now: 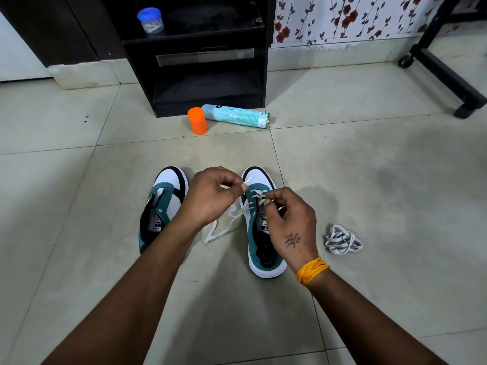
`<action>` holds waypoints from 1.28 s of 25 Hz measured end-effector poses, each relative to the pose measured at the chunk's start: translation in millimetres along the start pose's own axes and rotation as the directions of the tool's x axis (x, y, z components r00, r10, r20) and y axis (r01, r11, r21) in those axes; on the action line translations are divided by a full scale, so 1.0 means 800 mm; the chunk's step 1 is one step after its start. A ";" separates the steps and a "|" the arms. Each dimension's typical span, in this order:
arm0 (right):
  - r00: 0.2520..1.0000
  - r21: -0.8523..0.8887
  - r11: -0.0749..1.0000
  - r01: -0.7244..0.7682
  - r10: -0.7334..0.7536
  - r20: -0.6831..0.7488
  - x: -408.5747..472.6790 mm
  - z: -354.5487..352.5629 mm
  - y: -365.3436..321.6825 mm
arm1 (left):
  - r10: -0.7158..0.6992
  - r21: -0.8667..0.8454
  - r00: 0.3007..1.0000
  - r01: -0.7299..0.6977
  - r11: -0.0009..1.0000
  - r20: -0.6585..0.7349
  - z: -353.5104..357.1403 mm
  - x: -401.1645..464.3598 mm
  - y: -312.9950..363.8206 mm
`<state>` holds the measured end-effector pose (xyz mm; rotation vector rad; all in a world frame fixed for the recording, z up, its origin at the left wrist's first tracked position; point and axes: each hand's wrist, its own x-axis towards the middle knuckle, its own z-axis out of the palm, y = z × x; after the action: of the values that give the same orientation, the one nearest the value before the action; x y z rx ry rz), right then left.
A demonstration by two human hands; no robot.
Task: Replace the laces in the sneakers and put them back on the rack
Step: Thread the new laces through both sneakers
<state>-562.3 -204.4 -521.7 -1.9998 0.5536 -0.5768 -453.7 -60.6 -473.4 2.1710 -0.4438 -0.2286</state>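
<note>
Pale floor tiles [369, 159] spread out before the person, with a black rack [208, 75] standing at twelve o'clock and two sneakers side by side at the centre. Beyond them, toward the rack, lie a spray can [237, 118] on its side and an orange cap [197, 124]. The left sneaker [160, 206] has no lace in it. The right sneaker [259, 222] is partly laced, a few crossings showing near the toe. The left hand [210, 196] pinches one tip of the white lace [226, 227] between thumb and forefinger, while the right hand [290, 222] pinches the lace at an eyelet, fingers curled. Slack trails on the floor between the shoes. A grey bundle of laces [342, 242] lies at three o'clock, well apart. Lacing looks to be in its early rows; next, I reckon, the tip must be fed through the following eyelet and drawn snug.
</note>
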 end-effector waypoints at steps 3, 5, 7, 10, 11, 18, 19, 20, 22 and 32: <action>0.997 -0.044 0.996 -0.073 0.072 -0.037 0.002 -0.009 0.011 | -0.013 -0.023 1.000 0.013 1.000 -0.009 0.015 -0.001 0.002; 0.993 -0.095 0.989 -0.115 0.115 -0.003 -0.002 -0.012 0.015 | -0.009 0.000 0.999 0.009 1.000 -0.052 0.029 -0.004 0.003; 0.992 -0.156 0.982 -0.106 0.115 0.049 -0.008 -0.011 0.020 | 0.041 0.064 0.995 -0.035 0.997 -0.087 0.043 -0.011 0.006; 0.995 -0.233 0.972 -0.041 0.060 0.074 -0.013 -0.006 0.032 | 0.178 0.162 0.981 -0.164 0.973 -0.075 0.063 -0.027 0.013; 0.996 -0.245 0.969 -0.020 0.039 0.075 -0.013 -0.004 0.037 | 0.211 0.202 0.976 -0.196 0.960 -0.058 0.070 -0.032 0.013; 0.997 -0.256 0.966 0.047 -0.031 0.067 -0.017 0.001 0.045 | 0.298 0.496 0.952 -0.229 0.837 -0.064 0.090 -0.050 -0.017; 0.997 -0.254 0.966 0.047 -0.030 0.069 -0.018 0.001 0.045 | 0.313 0.514 0.947 -0.235 0.825 -0.069 0.092 -0.051 -0.021; 0.997 -0.252 0.966 0.052 -0.036 0.068 -0.018 0.001 0.045 | 0.322 0.517 0.943 -0.237 0.822 -0.081 0.094 -0.051 -0.026; 0.997 -0.242 0.968 0.061 -0.047 0.066 -0.019 0.001 0.046 | 0.295 0.488 0.947 -0.200 0.849 -0.125 0.100 -0.051 -0.031; 0.996 -0.142 0.989 0.034 -0.023 0.081 -0.021 -0.003 0.047 | 0.125 0.208 0.975 -0.085 0.974 -0.185 0.116 -0.039 -0.035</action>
<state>-582.5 -212.7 -557.0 -2.1597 0.5317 -0.4838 -505.5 -101.6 -550.7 2.3286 -0.4838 0.0937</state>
